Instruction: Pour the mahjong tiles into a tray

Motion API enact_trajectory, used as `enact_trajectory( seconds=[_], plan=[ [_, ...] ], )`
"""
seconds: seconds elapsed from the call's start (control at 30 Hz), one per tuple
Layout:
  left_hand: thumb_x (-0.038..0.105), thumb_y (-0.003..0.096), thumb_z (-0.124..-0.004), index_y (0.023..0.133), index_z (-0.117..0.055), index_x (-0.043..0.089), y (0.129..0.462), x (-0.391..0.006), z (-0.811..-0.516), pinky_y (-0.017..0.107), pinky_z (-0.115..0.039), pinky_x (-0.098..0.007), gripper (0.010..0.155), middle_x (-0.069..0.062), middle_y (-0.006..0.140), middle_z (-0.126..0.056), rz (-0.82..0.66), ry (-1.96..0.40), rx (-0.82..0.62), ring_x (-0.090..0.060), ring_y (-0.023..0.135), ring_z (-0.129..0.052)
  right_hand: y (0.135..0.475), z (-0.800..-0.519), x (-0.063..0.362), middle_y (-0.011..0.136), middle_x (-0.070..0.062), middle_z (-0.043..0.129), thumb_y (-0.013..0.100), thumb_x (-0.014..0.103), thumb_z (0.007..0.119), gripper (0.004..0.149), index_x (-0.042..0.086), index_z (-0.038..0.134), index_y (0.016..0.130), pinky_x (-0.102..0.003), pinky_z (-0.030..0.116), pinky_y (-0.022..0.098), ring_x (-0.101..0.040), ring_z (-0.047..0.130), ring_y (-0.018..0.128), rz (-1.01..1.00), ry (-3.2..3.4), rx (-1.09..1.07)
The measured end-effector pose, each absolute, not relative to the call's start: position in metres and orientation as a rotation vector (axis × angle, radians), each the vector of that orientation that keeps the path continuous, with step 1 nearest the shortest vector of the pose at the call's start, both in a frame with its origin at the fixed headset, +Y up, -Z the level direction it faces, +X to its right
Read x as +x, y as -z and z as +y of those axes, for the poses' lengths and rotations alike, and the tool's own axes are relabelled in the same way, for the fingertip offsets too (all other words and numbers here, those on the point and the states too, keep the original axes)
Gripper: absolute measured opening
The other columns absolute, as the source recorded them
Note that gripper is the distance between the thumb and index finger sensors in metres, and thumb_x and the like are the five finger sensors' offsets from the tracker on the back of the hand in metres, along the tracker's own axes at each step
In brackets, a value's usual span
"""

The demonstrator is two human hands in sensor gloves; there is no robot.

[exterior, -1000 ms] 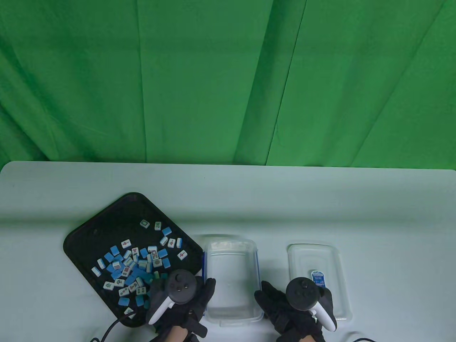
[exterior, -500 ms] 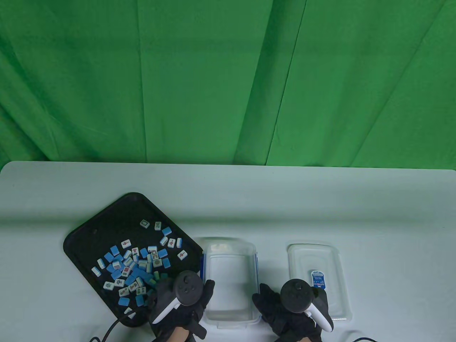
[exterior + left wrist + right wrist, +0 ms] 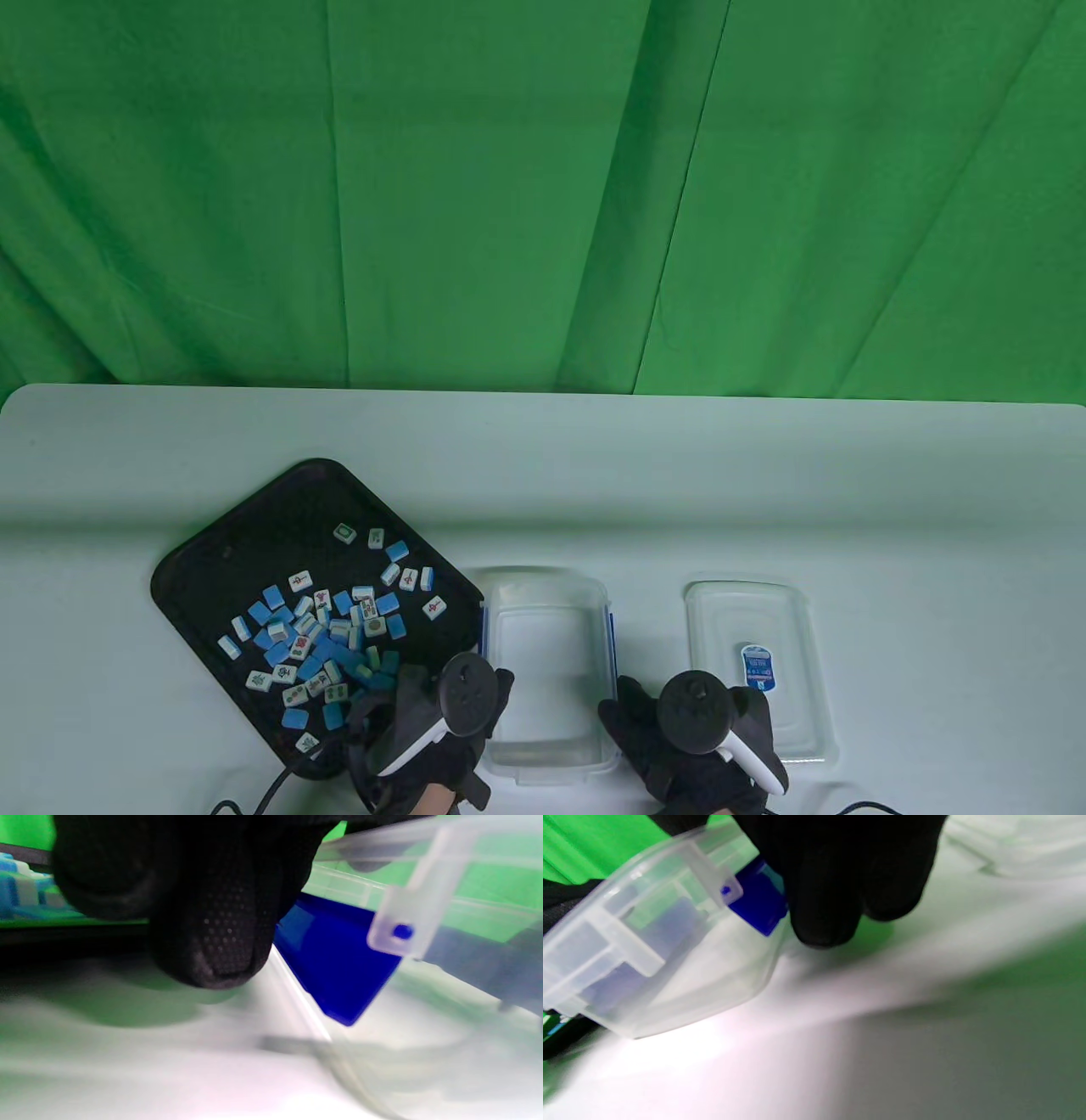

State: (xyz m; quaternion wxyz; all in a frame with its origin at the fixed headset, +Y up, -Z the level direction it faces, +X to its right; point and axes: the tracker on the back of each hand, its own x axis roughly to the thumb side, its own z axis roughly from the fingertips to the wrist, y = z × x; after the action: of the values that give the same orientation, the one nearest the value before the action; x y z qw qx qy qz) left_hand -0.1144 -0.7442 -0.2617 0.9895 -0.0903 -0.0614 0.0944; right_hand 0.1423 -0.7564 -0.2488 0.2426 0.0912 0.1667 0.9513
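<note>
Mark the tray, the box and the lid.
tray (image 3: 254, 526), table view, bare black floor at its far end
box (image 3: 543, 628), table view, its clear floor
lid (image 3: 747, 611), table view, its flat top

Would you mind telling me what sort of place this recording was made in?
Probably a data-capture studio rather than a home: a green fabric backdrop hangs behind a plain white table, and the gloved left hand and right hand carry trackers.

Blue-and-white sticker (image 3: 758, 665) on clear lid (image 3: 755, 611), print too small to read, tile faces (image 3: 322, 628) illegible

Creased green backdrop (image 3: 543, 195) (hanging cloth) behind pale table (image 3: 764, 492).
</note>
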Motion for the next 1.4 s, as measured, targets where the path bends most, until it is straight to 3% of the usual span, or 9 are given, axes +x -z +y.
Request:
enact_trajectory(
  seconds=[0.2, 0.33, 0.43, 0.5, 0.57, 0.67, 0.77, 0.97, 1.4],
  plan=[
    [0.055, 0.0646, -0.056, 0.088, -0.089, -0.003, 0.250, -0.111, -0.716, 0.021, -0.090, -0.038, 0.071, -0.018, 0.054, -0.108, -0.111, -0.101, -0.037, -0.022, 0.028, -0.109, 0.248, -0.734, 0.161, 0.096, -0.016, 0.086, 0.068, 0.058, 0.049, 0.070, 0.007, 0.056, 0.116, -0.045, 0.081, 0.058, -0.027, 0.095, 0.069, 0.289, -2.779, 0.141],
    [0.055, 0.0649, -0.056, 0.088, -0.089, -0.002, 0.227, -0.091, -0.675, 0.020, -0.090, -0.037, 0.070, -0.017, 0.053, -0.107, -0.261, -0.285, 0.124, -0.021, 0.027, -0.109, 0.253, -0.719, 0.211, 0.097, -0.017, 0.085, 0.068, 0.059, 0.049, 0.071, 0.007, 0.054, 0.117, -0.046, 0.080, 0.059, -0.029, 0.094, 0.071, 0.150, -2.758, -0.089],
    [0.055, 0.0649, -0.055, 0.089, -0.088, -0.002, 0.218, -0.056, -0.661, 0.020, -0.090, -0.037, 0.070, -0.016, 0.054, -0.108, -0.386, -0.376, 0.120, -0.020, 0.027, -0.109, 0.257, -0.720, 0.241, 0.100, -0.019, 0.082, 0.069, 0.059, 0.049, 0.073, 0.006, 0.052, 0.118, -0.048, 0.078, 0.061, -0.030, 0.093, 0.074, 0.138, -2.744, -0.252],
    [0.055, 0.0651, -0.055, 0.092, -0.086, -0.004, 0.221, -0.022, -0.656, 0.020, -0.091, -0.037, 0.072, -0.016, 0.055, -0.108, -0.466, -0.483, -0.007, -0.021, 0.028, -0.110, 0.260, -0.726, 0.264, 0.103, -0.020, 0.079, 0.069, 0.059, 0.049, 0.073, 0.006, 0.050, 0.118, -0.050, 0.076, 0.063, -0.033, 0.091, 0.077, 0.146, -2.720, -0.381],
    [0.056, 0.0654, -0.053, 0.106, -0.069, -0.006, 0.230, 0.005, -0.657, 0.023, -0.092, -0.039, 0.076, -0.020, 0.061, -0.107, -0.495, -0.580, -0.174, -0.024, 0.033, -0.111, 0.262, -0.729, 0.274, 0.106, -0.021, 0.076, 0.069, 0.059, 0.048, 0.074, 0.006, 0.048, 0.119, -0.052, 0.074, 0.065, -0.036, 0.088, 0.081, 0.147, -2.708, -0.440],
    [0.058, 0.0664, -0.046, 0.115, -0.031, -0.014, 0.246, 0.042, -0.667, 0.040, -0.089, -0.050, 0.088, -0.039, 0.089, -0.087, -0.515, -0.728, -0.482, -0.043, 0.066, -0.104, 0.263, -0.732, 0.282, 0.111, -0.021, 0.070, 0.068, 0.060, 0.049, 0.075, 0.006, 0.045, 0.120, -0.057, 0.068, 0.069, -0.042, 0.081, 0.089, 0.096, -2.715, -0.497],
    [0.058, 0.0666, -0.043, 0.112, -0.014, -0.017, 0.255, 0.067, -0.680, 0.050, -0.079, -0.062, 0.092, -0.052, 0.100, -0.061, -0.469, -0.885, -0.623, -0.060, 0.084, -0.085, 0.265, -0.736, 0.287, 0.116, -0.023, 0.064, 0.068, 0.061, 0.048, 0.078, 0.006, 0.038, 0.122, -0.063, 0.065, 0.071, -0.047, 0.074, 0.098, 0.161, -2.697, -0.519],
    [0.058, 0.0668, -0.039, 0.110, -0.007, -0.019, 0.265, 0.096, -0.709, 0.056, -0.070, -0.069, 0.093, -0.057, 0.105, -0.035, -0.343, -0.801, -0.673, -0.070, 0.096, -0.056, 0.267, -0.743, 0.296, 0.119, -0.038, 0.048, 0.066, 0.066, 0.040, 0.087, 0.008, 0.002, 0.119, -0.069, 0.061, 0.071, -0.058, 0.061, 0.102, 0.353, -2.634, -0.536],
    [0.056, 0.0668, -0.038, 0.110, -0.009, -0.019, 0.261, 0.120, -0.752, 0.055, -0.072, -0.067, 0.092, -0.058, 0.104, -0.038, -0.346, -0.669, -0.808, -0.069, 0.091, -0.058, 0.276, -0.757, 0.288, 0.119, -0.034, 0.050, 0.067, 0.063, 0.043, 0.083, 0.005, 0.024, 0.123, -0.065, 0.060, 0.074, -0.056, 0.055, 0.104, 0.581, -2.710, -0.542]
  ],
)
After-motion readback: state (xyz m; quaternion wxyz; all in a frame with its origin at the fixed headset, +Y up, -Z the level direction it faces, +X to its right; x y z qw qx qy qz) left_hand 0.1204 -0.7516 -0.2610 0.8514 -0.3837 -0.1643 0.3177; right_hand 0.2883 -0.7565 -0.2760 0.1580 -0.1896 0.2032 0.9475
